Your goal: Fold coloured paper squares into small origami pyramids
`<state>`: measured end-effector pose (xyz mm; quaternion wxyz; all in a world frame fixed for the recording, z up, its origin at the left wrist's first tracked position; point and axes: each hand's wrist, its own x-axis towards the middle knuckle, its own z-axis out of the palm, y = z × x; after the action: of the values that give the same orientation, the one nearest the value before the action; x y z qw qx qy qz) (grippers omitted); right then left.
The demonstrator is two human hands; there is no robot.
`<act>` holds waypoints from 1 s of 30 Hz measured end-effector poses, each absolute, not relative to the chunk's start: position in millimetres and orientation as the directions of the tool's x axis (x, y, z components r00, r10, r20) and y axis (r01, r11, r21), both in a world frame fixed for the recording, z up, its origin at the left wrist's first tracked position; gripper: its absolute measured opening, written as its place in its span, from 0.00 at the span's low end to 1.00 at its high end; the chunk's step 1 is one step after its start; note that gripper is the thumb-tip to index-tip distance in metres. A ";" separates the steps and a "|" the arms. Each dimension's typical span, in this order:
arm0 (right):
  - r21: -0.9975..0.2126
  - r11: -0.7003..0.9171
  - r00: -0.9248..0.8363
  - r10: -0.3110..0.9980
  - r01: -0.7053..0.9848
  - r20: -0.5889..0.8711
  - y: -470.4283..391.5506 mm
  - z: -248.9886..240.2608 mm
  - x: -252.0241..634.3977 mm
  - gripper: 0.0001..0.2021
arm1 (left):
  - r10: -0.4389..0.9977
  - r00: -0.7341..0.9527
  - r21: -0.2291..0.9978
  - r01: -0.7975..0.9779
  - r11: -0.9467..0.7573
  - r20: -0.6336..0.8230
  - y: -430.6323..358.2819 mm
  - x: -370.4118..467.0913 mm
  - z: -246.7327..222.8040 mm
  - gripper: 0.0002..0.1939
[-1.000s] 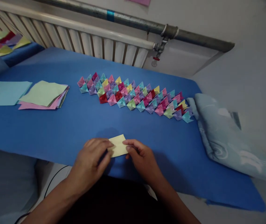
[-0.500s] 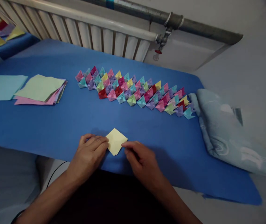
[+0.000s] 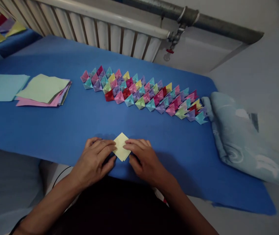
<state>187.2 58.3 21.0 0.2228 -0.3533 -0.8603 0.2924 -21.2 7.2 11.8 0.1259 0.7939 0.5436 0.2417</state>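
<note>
A small pale yellow folded paper square (image 3: 121, 150) lies near the front edge of the blue tabletop, one corner pointing away from me. My left hand (image 3: 94, 160) grips its left corner, fingers on top and thumb low at the side. On the opposite corner, my right hand (image 3: 143, 158) has its fingertips over the paper and its thumb by the lower right edge. Several layers show at the near corner. Beyond the hands, rows of small folded paper pieces (image 3: 140, 102) in pink, blue, purple, yellow, green and red stand side by side.
Left of the rows lies a stack of coloured paper sheets (image 3: 42, 88), beside blue sheets (image 3: 3, 87). A rolled light-blue blanket (image 3: 237, 140) rests on the right of the blue table (image 3: 63, 127). A radiator (image 3: 102, 34) and a pipe valve (image 3: 176, 40) are behind it.
My right fingers have moved from the paper's right edge onto its top. My left thumb now shows beside the lower left edge. The view has shifted slightly.
</note>
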 end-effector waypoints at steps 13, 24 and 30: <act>-0.678 0.533 -0.618 0.772 0.506 0.146 65.3 21.8 184.7 0.10 | 0.899 0.280 0.438 0.798 -0.413 0.336 15.9 -23.8 5.5 0.08; -0.667 0.423 -0.462 0.877 0.613 0.131 69.3 13.8 179.7 0.07 | 0.927 0.131 0.442 0.850 -0.287 0.350 18.9 -21.3 -2.9 0.09; -0.657 0.395 -0.409 0.901 0.642 0.142 71.6 13.9 176.3 0.09 | 0.945 0.071 0.442 0.871 -0.215 0.320 22.1 -16.9 -3.0 0.11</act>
<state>176.3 71.6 13.9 0.2478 -0.4836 -0.7977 0.2616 -16.9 22.1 -3.0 0.0666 0.7288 0.6228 0.2766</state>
